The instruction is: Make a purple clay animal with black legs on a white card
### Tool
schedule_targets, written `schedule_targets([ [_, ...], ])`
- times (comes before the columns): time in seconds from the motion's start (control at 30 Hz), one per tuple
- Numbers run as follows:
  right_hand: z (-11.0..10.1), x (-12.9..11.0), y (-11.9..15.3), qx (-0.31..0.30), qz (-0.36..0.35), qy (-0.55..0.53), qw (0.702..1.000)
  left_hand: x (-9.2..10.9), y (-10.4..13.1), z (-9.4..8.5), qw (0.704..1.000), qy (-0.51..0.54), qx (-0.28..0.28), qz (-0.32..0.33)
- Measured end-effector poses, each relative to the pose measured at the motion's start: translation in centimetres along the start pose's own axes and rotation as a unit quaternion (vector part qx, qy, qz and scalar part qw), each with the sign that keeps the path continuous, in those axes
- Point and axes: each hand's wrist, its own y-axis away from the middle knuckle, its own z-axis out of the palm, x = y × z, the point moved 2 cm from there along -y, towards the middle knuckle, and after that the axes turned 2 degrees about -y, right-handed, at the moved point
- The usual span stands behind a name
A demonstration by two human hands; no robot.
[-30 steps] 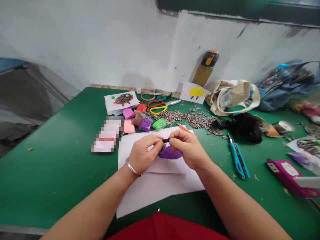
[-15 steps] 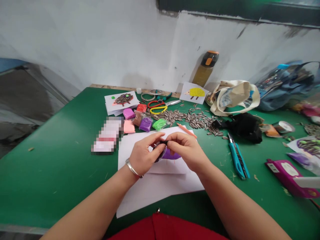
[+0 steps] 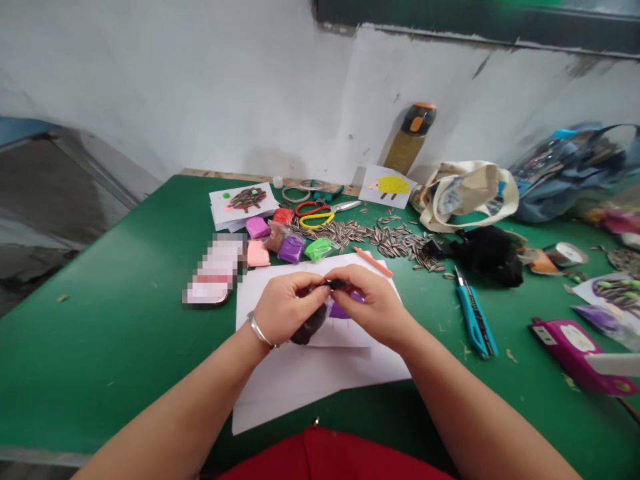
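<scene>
My left hand [image 3: 286, 303] is closed round a packet of black clay [image 3: 309, 327], whose dark bulk shows below the fingers. Between both hands' fingertips sits a small black piece of clay [image 3: 334, 284]; whether it is still joined to the packet I cannot tell. My right hand [image 3: 373, 303] pinches that piece. Beneath the hands lie white paper sheets [image 3: 280, 387], and a purple clay shape [image 3: 345, 305] on the top one is partly covered by my right hand. Thin orange lines run below the purple shape.
Beyond the paper are clay packets [image 3: 291, 249], an orange pencil-like stick [image 3: 374, 261], sunflower seeds [image 3: 400, 240] and scissors [image 3: 317, 215]. A phone [image 3: 214, 270] lies left. On the right are a blue utility knife [image 3: 475, 320], a black bag [image 3: 493, 257] and a magenta device [image 3: 575, 353].
My left hand has turned and shifted slightly left, so more of the black packet shows beneath it. The right-hand fingers have moved a little, and the black piece between the fingertips is drawn out sideways.
</scene>
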Motion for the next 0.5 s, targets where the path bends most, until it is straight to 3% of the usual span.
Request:
schedule_targets([
  [0.13,-0.2,-0.49,0.03,-0.009,-0.07,0.106,0.992,0.1,-0.16,-0.05,0.993,0.073,-0.059,-0.071],
  [0.3,0.02,-0.45,0.27,-0.012,-0.084,0.171,0.982,0.02,-0.32,0.01,0.99,0.075,-0.086,-0.084],
  [0.4,0.35,-0.45,0.33,-0.008,-0.073,0.183,0.98,0.11,-0.28,0.0,0.991,0.061,-0.093,-0.075],
  [0.5,0.4,-0.32,0.19,0.008,-0.002,0.102,0.995,0.28,-0.3,-0.1,0.992,0.055,-0.089,-0.07],
])
